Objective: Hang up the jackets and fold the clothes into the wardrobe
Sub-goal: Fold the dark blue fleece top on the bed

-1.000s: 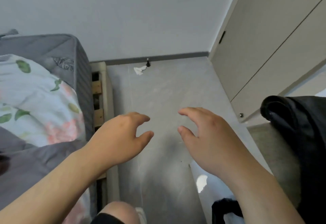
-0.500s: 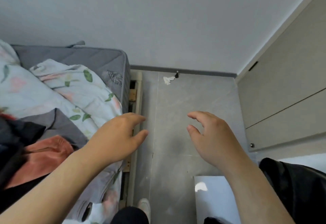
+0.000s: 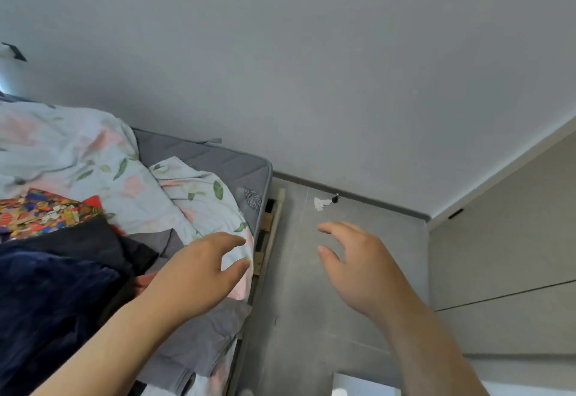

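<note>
A pile of clothes lies on the bed at the left: a dark navy garment (image 3: 53,296) in front, a black one (image 3: 93,240) behind it, a bright patterned cloth (image 3: 43,212) further back, and a bit of orange fabric (image 3: 145,280) peeking out. My left hand (image 3: 199,274) hovers over the bed's edge, fingers loosely spread, holding nothing. Over the floor my right hand (image 3: 358,268) hangs empty with relaxed fingers. The wardrobe's beige doors (image 3: 505,271) stand at the right.
A floral duvet (image 3: 93,165) and a grey sheet (image 3: 199,339) cover the grey mattress (image 3: 230,168). The grey tiled floor (image 3: 299,317) runs between bed and wardrobe, with a white scrap (image 3: 320,203) near the wall. A white surface (image 3: 361,386) shows at the bottom edge.
My view has swung left from the wardrobe toward the bed, bringing the clothes pile into sight. The black garment at the right has left view. Both hands stay empty.
</note>
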The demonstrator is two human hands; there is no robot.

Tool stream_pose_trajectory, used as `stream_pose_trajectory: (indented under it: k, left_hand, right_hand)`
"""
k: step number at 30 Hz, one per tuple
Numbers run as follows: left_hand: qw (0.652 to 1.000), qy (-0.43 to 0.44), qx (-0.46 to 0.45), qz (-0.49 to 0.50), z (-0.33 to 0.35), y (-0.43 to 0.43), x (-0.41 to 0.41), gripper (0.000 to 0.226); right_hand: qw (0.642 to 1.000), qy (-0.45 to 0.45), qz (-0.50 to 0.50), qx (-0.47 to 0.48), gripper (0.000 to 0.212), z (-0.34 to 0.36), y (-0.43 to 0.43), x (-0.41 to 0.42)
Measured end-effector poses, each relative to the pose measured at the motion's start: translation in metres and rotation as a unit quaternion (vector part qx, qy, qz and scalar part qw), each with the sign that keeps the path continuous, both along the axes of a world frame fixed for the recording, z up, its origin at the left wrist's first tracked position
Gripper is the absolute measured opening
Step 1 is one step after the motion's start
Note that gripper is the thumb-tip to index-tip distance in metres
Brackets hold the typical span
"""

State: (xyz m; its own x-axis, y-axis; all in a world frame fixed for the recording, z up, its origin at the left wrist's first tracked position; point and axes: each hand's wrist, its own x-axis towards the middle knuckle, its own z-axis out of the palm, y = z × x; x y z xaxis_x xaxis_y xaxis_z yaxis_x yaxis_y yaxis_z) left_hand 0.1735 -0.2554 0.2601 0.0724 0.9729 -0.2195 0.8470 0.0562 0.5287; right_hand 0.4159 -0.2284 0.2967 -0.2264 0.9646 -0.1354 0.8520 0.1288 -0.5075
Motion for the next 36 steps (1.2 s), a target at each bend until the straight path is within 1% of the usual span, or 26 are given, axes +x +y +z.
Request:
stream_pose_trajectory:
  k: [5, 9, 13, 18, 22, 25, 29, 31, 36]
  left_hand:
    - [0.999, -0.012, 0.013, 0.051, 0.030, -0.017, -0.042, 0.047]
    - [0.994, -0.005, 0.020, 0.110, 0.037, -0.035, -0.079, 0.049]
    - [0.986, 0.001, 0.006, 0.164, 0.040, -0.064, -0.108, 0.049]
    - [0.967, 0.007, -0.004, 0.255, 0.043, -0.096, -0.138, 0.047]
    - [0.946, 0.018, -0.017, 0.324, 0.045, -0.113, -0.153, 0.046]
    - [0.917, -0.003, -0.024, 0.399, 0.035, -0.123, -0.163, 0.045]
    - [0.860, -0.050, -0.056, 0.504, 0.002, -0.140, -0.158, 0.044]
    - [0.836, -0.066, -0.067, 0.540, -0.011, -0.144, -0.148, 0.042]
    - [0.767, -0.115, -0.070, 0.628, -0.032, -0.136, -0.115, 0.034]
  right_hand:
    - [0.997, -0.029, 0.064, -0.003, 0.038, 0.044, 0.003, -0.039]
    - [0.992, -0.057, 0.117, -0.005, 0.038, 0.061, 0.002, -0.065]
    - [0.984, -0.063, 0.169, 0.010, 0.037, 0.071, 0.007, -0.090]
    - [0.971, -0.050, 0.234, 0.024, 0.040, 0.068, 0.027, -0.122]
    - [0.955, -0.037, 0.295, 0.009, 0.043, 0.062, 0.047, -0.151]
    - [0.936, -0.034, 0.351, -0.003, 0.043, 0.056, 0.072, -0.171]
    - [0.908, -0.050, 0.415, -0.011, 0.043, 0.053, 0.117, -0.189]
    - [0.896, -0.058, 0.439, -0.015, 0.042, 0.050, 0.134, -0.195]
    - [0.842, -0.083, 0.530, -0.046, 0.044, 0.020, 0.161, -0.224]
